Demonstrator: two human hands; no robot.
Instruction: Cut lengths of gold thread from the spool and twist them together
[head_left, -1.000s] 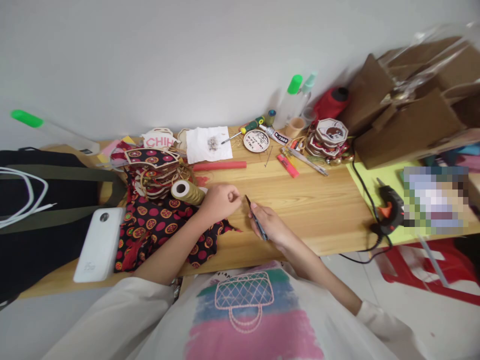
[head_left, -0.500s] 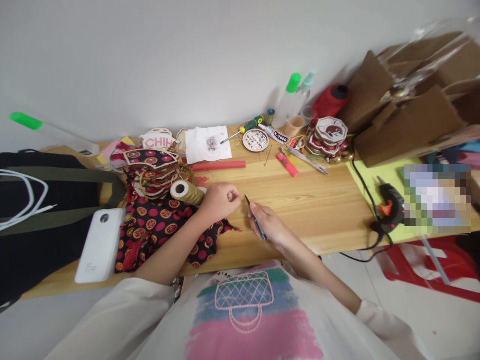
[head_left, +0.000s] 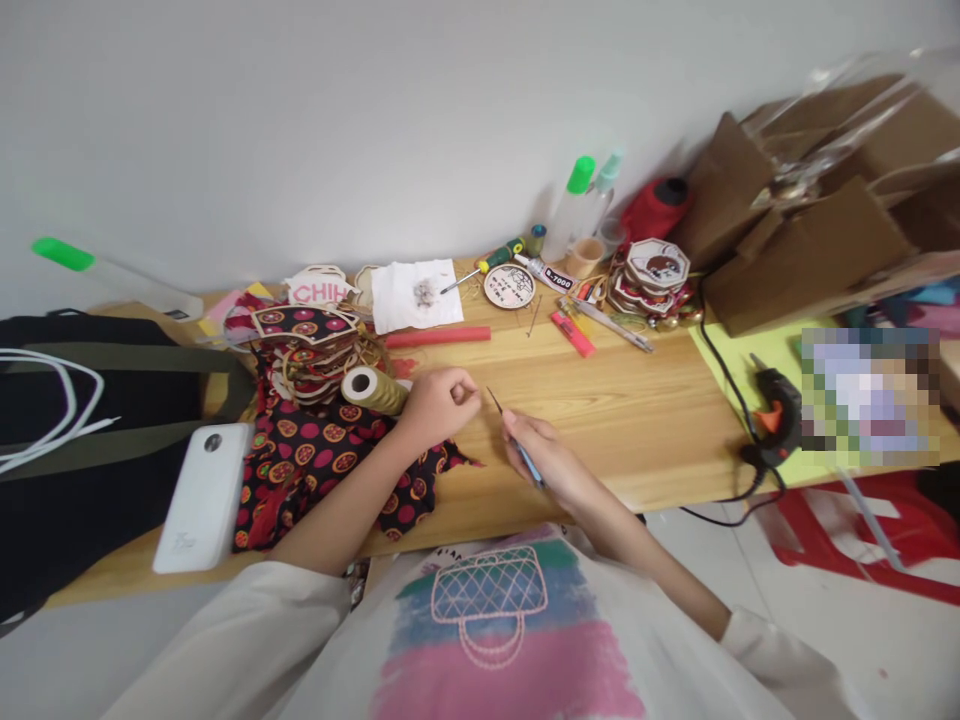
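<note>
My left hand (head_left: 444,405) is closed in a pinch above the wooden table, beside a roll of gold ribbon (head_left: 382,392). Whatever its fingertips hold is too small to make out. In my right hand (head_left: 546,452) is a slim hand tool with a blue handle (head_left: 529,464). Its thin dark tip points up toward my left fingers, with a small gap between; whether it is scissors or pliers I cannot tell. Dark fabric with red and orange round prints (head_left: 300,440) lies beneath my left forearm.
Along the wall lie wooden pieces (head_left: 307,350), a white paper (head_left: 416,295), a red stick (head_left: 439,337), a screwdriver (head_left: 499,255), a glue tube (head_left: 547,272) and stacked octagonal pieces (head_left: 652,265). A black glue gun (head_left: 780,415) with its cord is right; a white power bank (head_left: 202,498) is left.
My right hand has shifted slightly right and down, drawing the tool's tip back a little from my left fingers. The left hand stays pinched in nearly the same place.
</note>
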